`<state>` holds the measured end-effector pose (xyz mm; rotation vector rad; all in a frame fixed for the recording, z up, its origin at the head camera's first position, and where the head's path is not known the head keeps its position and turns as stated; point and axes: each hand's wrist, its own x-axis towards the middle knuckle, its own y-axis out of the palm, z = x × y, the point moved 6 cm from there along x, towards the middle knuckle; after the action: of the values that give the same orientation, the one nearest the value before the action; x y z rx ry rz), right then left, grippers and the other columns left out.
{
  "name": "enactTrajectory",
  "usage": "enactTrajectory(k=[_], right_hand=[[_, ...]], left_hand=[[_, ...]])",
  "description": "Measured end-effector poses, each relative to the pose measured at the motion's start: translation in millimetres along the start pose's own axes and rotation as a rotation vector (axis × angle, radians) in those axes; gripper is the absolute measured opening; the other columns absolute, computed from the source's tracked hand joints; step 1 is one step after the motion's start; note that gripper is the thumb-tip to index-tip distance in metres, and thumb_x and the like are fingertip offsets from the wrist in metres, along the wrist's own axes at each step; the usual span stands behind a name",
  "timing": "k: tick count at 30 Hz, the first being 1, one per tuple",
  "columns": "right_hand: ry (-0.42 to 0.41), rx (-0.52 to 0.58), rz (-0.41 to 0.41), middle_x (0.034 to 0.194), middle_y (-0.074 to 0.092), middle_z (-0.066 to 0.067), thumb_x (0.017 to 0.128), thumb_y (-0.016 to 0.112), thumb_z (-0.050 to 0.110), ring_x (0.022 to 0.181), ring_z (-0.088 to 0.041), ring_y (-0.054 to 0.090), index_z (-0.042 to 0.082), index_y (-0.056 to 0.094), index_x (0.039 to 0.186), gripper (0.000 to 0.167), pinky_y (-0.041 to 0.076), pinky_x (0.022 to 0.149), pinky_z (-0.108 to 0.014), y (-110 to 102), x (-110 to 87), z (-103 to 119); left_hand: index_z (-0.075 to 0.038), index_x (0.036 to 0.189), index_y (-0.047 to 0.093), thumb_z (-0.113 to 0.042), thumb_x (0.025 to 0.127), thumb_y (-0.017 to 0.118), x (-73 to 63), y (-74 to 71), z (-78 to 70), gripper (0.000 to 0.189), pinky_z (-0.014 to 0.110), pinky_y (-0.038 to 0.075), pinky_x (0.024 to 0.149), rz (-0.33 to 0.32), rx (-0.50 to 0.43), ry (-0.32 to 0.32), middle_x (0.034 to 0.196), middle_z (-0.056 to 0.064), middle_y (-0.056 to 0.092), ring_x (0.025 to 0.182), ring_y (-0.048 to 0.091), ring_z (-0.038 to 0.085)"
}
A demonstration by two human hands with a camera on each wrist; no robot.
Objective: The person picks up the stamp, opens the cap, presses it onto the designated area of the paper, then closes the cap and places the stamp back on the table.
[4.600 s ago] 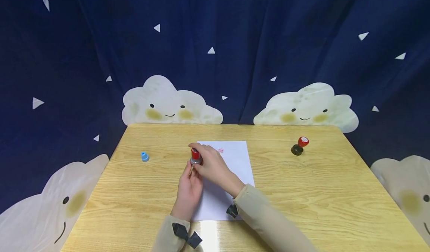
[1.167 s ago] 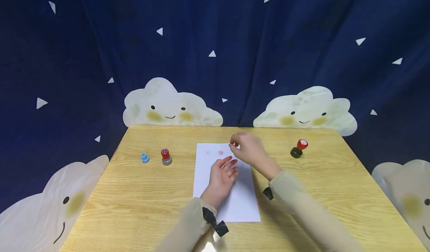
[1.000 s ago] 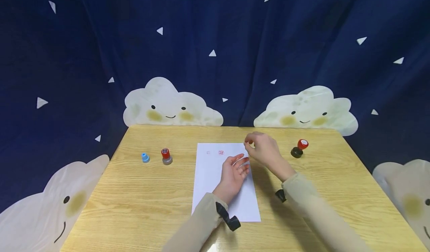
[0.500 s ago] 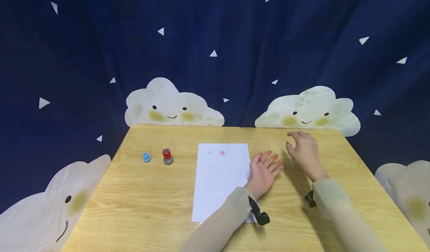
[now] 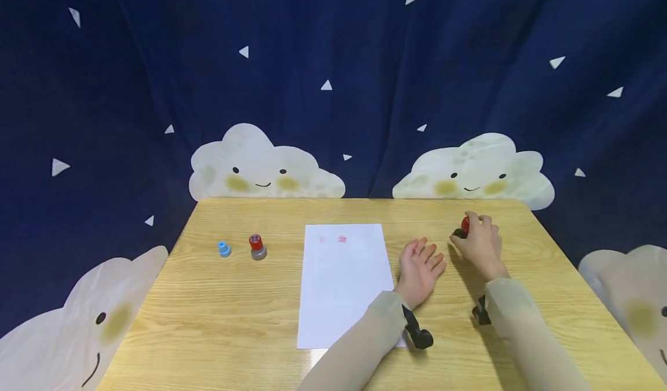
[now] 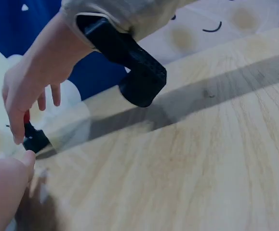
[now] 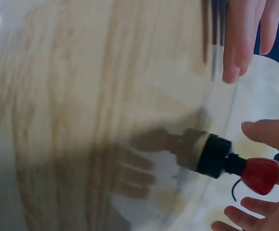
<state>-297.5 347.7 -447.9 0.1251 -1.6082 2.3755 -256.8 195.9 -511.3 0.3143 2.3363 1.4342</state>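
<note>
A stamp with a red knob handle (image 5: pixel 465 224) and a black base (image 7: pixel 214 156) stands upright on the table's right side. My right hand (image 5: pixel 480 243) reaches around it with fingers spread; in the right wrist view the thumb is apart from the red handle, while fingers lie on its far side. My left hand (image 5: pixel 418 269) hovers palm up just right of the paper, fingers loosely extended, with nothing in it. In the left wrist view, the right hand is above the stamp's black base (image 6: pixel 35 141).
A white sheet of paper (image 5: pixel 344 298) lies mid-table, bearing a darker red imprint (image 5: pixel 341 239) and a fainter one (image 5: pixel 322 240) near its top. At the left stand a red-and-grey stamp (image 5: pixel 257 247) and a small blue stepped piece (image 5: pixel 224 249). Behind the table (image 5: pixel 208 321) hangs a blue curtain (image 5: pixel 292 107).
The red-and-grey stamp, earlier in my hands over the paper, now stands at the left, and a second imprint shows. Both hands have moved right, the right one reaching the black-based stamp.
</note>
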Motion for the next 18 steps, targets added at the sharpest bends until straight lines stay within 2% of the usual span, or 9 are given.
enactTrajectory(k=[5,12,18], right_hand=[[0.037,0.09,-0.006,0.133,0.035,-0.038,0.087,0.069,0.018,0.111,-0.057,0.044,0.0,0.03,0.149,0.076,0.047,0.074,-0.069,7,1.0,-7],[0.053,0.139,-0.017,0.125,0.043,-0.038,0.084,0.069,0.012,0.106,-0.054,0.05,0.004,0.024,0.153,0.083,0.047,0.079,-0.067,20,4.9,-21],[0.052,0.168,-0.044,0.123,0.052,-0.039,0.083,0.072,0.008,0.109,-0.054,0.054,0.003,0.028,0.149,0.079,0.047,0.083,-0.066,23,5.5,-25]], left_hand=[[0.001,0.155,0.019,-0.037,0.1,0.039,3.4,0.4,9.4,0.07,0.057,0.021,0.119,0.007,0.03,-0.002,0.158,0.029,0.021,0.143,0.02,0.05],[0.004,0.154,0.02,-0.039,0.098,0.043,10.3,0.6,12.0,0.074,0.057,0.022,0.119,-0.002,0.037,-0.007,0.156,0.031,0.023,0.143,0.022,0.05],[0.008,0.152,0.021,-0.039,0.099,0.044,14.1,1.5,10.7,0.075,0.056,0.021,0.119,-0.021,0.051,-0.018,0.155,0.033,0.023,0.142,0.023,0.049]])
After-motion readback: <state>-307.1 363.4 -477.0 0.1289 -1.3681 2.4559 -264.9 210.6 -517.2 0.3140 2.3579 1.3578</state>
